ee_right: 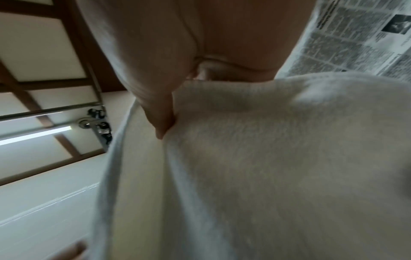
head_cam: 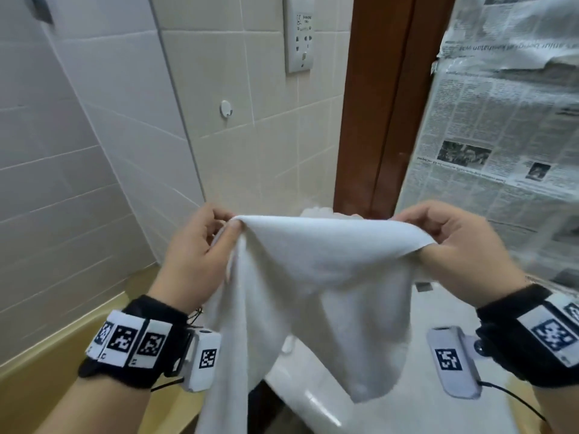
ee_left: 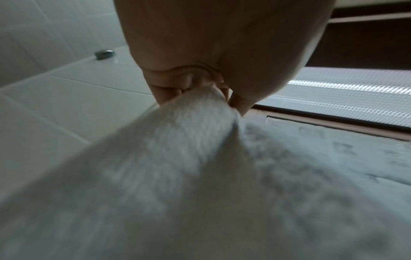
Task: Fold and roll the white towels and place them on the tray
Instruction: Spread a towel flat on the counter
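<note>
1. Towel hangs in the air in front of you, up above the white tabletop. It is not folded yet.
2. Your left hand pinches one top corner. Your right hand pinches the other top corner.
3. You only hold a little bit of cloth. If a corner slips out, the towel could drop.
4. The bottom hangs crooked, with one side lower. If you fold it like that, the edges may not match.
5. I cannot see the tray.
</note>
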Motion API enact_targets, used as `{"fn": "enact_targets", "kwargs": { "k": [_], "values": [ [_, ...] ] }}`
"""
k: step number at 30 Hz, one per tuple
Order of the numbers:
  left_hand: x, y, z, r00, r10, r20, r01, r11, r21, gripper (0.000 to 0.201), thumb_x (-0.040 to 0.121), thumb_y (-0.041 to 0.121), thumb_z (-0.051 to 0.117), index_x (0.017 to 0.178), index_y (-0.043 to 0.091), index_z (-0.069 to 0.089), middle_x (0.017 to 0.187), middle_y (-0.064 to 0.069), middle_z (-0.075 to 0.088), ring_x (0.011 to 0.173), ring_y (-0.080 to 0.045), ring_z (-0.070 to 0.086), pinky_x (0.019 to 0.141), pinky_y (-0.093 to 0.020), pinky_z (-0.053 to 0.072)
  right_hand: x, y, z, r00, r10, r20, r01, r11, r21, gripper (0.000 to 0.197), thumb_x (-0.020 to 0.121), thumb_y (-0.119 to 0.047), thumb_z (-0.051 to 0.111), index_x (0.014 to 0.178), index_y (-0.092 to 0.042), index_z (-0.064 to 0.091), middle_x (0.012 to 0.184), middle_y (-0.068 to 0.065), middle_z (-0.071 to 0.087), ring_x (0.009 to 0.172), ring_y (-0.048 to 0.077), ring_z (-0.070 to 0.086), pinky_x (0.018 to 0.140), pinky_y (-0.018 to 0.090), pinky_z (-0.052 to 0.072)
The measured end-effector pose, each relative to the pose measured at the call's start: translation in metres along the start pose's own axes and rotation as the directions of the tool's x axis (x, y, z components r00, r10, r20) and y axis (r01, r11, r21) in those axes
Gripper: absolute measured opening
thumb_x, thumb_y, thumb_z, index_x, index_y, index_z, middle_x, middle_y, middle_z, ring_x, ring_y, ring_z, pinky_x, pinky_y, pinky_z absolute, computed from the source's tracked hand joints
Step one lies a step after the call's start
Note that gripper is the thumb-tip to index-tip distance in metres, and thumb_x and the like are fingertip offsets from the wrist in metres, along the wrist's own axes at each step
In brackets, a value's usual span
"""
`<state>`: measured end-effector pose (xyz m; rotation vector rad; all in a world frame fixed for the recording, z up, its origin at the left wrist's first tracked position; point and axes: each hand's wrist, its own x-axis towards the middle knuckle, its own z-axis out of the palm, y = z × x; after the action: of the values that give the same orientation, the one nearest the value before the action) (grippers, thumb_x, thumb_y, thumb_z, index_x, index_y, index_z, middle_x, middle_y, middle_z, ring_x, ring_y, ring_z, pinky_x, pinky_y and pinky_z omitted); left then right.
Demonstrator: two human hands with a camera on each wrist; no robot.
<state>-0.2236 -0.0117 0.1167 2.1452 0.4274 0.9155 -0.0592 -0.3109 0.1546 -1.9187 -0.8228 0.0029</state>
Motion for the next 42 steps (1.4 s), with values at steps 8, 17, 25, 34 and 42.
{"fn": "enact_targets", "kwargs": {
  "k": [8, 17, 25, 34, 42],
  "values": [
    [-0.082, -0.086, 0.008, 0.933, -0.29, 0.214, 0.235, 0.939, 0.251, 0.012, 0.095, 0.039, 0.066, 0.086, 0.031, 0.065, 0.074, 0.011, 0.067, 0.07, -0.003, 0.06, 0.068, -0.033, 0.048, -0.043, -0.008, 0.076, 0.936, -0.049, 0.349, 0.114, 0.979, -0.167, 0.022, 0.08, -0.013, 0.066, 0.084, -0.035, 0.069, 0.087, -0.024, 0.07, 0.085, -0.002, 0.064, 0.075, 0.02, 0.049],
    [-0.138, -0.015, 0.034, 0.977, -0.035, 0.21, 0.061, 0.991, -0.122, 0.029, 0.081, 0.046, 0.081, 0.098, 0.031, 0.064, 0.092, 0.011, 0.068, 0.092, -0.016, 0.068, 0.078, -0.029, 0.054, -0.044, -0.02, 0.127, 0.942, -0.014, 0.335, 0.084, 0.977, -0.194, 0.015, 0.078, -0.017, 0.065, 0.08, -0.031, 0.067, 0.078, -0.015, 0.069, 0.078, 0.002, 0.061, 0.068, 0.024, 0.048],
    [-0.132, -0.007, 0.067, 0.995, -0.034, 0.094, 0.054, 0.974, -0.222, 0.013, 0.094, 0.044, 0.071, 0.099, 0.034, 0.065, 0.092, 0.012, 0.069, 0.089, -0.014, 0.069, 0.077, -0.037, 0.056, -0.039, -0.047, 0.105, 0.978, -0.064, 0.2, 0.097, 0.983, -0.158, 0.004, 0.081, -0.026, 0.068, 0.079, -0.029, 0.07, 0.076, -0.011, 0.07, 0.077, 0.007, 0.064, 0.067, 0.024, 0.05],
    [-0.105, 0.005, 0.038, 0.978, 0.096, 0.185, -0.014, 0.915, -0.403, 0.021, 0.093, 0.037, 0.068, 0.091, 0.017, 0.076, 0.082, -0.001, 0.073, 0.073, -0.021, 0.068, 0.065, -0.037, 0.056, -0.044, -0.033, 0.059, 0.991, -0.066, 0.117, 0.085, 0.982, -0.167, 0.007, 0.079, -0.033, 0.07, 0.084, -0.032, 0.073, 0.074, 0.004, 0.069, 0.075, 0.024, 0.063, 0.073, 0.045, 0.052],
    [-0.08, 0.02, 0.008, 0.964, 0.238, 0.116, -0.207, 0.951, -0.229, 0.013, 0.099, 0.02, 0.065, 0.091, 0.014, 0.071, 0.072, 0.004, 0.064, 0.066, -0.014, 0.06, 0.062, -0.019, 0.045, -0.074, 0.01, 0.081, 0.977, -0.001, 0.213, 0.03, 0.991, -0.133, 0.004, 0.089, -0.038, 0.075, 0.089, -0.034, 0.074, 0.085, -0.01, 0.071, 0.082, 0.011, 0.066, 0.076, 0.03, 0.05]
  ]
}}
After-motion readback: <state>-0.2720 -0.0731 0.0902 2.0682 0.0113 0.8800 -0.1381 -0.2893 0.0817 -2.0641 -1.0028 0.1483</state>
